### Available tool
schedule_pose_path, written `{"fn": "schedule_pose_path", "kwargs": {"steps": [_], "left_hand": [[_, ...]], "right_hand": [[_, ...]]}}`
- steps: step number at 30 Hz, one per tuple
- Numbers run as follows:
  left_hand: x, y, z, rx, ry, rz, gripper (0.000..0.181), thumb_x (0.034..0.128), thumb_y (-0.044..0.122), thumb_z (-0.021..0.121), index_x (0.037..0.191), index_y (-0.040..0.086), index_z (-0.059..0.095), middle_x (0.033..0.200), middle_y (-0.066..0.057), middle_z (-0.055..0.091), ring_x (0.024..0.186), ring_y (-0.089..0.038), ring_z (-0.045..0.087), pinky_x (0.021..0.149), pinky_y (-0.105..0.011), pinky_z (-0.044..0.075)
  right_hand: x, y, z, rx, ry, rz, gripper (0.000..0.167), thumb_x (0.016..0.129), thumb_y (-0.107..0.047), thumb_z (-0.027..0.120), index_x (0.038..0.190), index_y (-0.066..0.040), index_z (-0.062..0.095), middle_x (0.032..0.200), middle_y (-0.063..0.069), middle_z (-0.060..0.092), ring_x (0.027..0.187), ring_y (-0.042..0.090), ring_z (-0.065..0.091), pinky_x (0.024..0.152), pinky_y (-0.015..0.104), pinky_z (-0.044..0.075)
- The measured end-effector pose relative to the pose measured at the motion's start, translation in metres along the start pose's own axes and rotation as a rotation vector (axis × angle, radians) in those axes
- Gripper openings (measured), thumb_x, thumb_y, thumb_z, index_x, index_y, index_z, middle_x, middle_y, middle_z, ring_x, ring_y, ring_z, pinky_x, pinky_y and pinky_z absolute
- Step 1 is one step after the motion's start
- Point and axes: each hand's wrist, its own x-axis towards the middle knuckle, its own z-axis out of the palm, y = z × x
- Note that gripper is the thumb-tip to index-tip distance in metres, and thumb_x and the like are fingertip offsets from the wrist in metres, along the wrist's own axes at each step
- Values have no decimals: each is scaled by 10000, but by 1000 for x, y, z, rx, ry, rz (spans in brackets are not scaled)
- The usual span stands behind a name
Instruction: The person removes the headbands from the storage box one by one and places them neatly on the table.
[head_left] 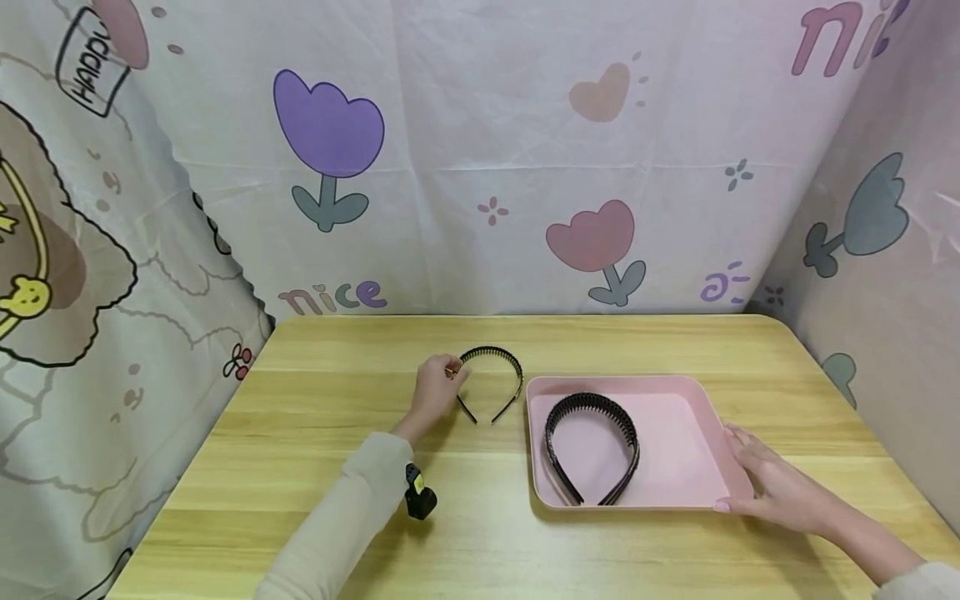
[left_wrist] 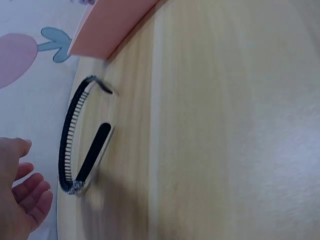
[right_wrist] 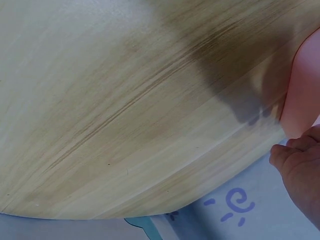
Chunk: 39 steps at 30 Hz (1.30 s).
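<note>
A thin black toothed headband (head_left: 490,350) lies on the table left of the pink tray (head_left: 693,390). At its left side is my left hand (head_left: 437,390); in the left wrist view that hand (left_wrist: 22,195) has loosely bent fingers, with a gap between them and the headband (left_wrist: 65,145). Dark headbands (head_left: 592,402), stacked together, lie in the tray's left part. My right hand (head_left: 783,487) rests at the tray's right end, fingers against the outer wall and thumb at the near corner. The right wrist view shows this hand (right_wrist: 302,167) beside the tray wall (right_wrist: 302,95).
The wooden table (head_left: 300,500) ends at a patterned cloth (head_left: 450,167) behind and at both sides. A small black device (head_left: 420,496) is at the left sleeve's cuff. The pink tray wall (left_wrist: 110,27) stands at the top of the left wrist view.
</note>
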Motion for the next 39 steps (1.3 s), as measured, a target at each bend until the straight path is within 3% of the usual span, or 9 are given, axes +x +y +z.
{"fn": "schedule_pose_path", "kwargs": {"steps": [8, 14, 17, 24, 32, 36, 39], "left_hand": [[-12, 7, 5, -39, -42, 71, 270, 866, 134, 637, 1041, -72, 641, 987, -199, 642, 878, -282, 593, 779, -388, 514], [-20, 16, 12, -64, -60, 141, 258, 856, 109, 643, 1023, -88, 642, 976, -206, 652, 863, -289, 605, 768, -395, 521], [-23, 19, 18, -66, -66, 177, 254, 852, 103, 645, 1012, -95, 643, 956, -203, 659, 844, -278, 615, 748, -365, 532], [-32, 31, 31, -80, -62, 233, 213, 825, 74, 664, 960, -90, 657, 876, -175, 672, 780, -246, 629, 678, -263, 540], [-40, 51, 43, -156, -125, 299, 158, 819, 47, 665, 910, -82, 664, 791, -149, 657, 699, -200, 618, 634, -146, 505], [-42, 60, 49, -156, -161, 297, 162, 820, 42, 661, 920, -85, 665, 776, -148, 667, 682, -186, 622, 625, -130, 494], [-45, 66, 53, -157, -195, 281, 152, 811, 24, 656, 912, -90, 660, 769, -150, 669, 673, -171, 617, 618, -123, 489]], "right_hand": [[2, 0, -1, 11, -19, 17, 987, 672, -332, 802, 1319, 220, 302, 1328, 410, 336, 1417, 194, 72, 957, -50, -65], [3, -1, -3, 21, -45, 47, 1005, 681, -341, 797, 1345, 202, 274, 1348, 404, 313, 1361, 433, 185, 933, -55, -73], [2, 1, -4, 27, -42, 49, 993, 676, -328, 801, 1340, 201, 287, 1353, 397, 311, 1385, 379, 149, 929, -58, -71], [2, 3, -4, 16, -28, 21, 988, 670, -316, 805, 1340, 198, 292, 1343, 386, 325, 1387, 43, -6, 939, -56, -68], [2, 1, -3, -9, -22, 18, 986, 661, -332, 808, 1324, 206, 314, 1330, 390, 343, 1406, 89, -3, 941, -47, -78], [2, 0, -4, 0, -45, 35, 988, 669, -340, 800, 1331, 202, 305, 1341, 392, 333, 1421, 287, 71, 927, -47, -85], [1, 0, -3, 0, -54, 40, 986, 675, -348, 796, 1328, 205, 306, 1349, 394, 330, 1419, 350, 79, 931, -40, -95]]}}
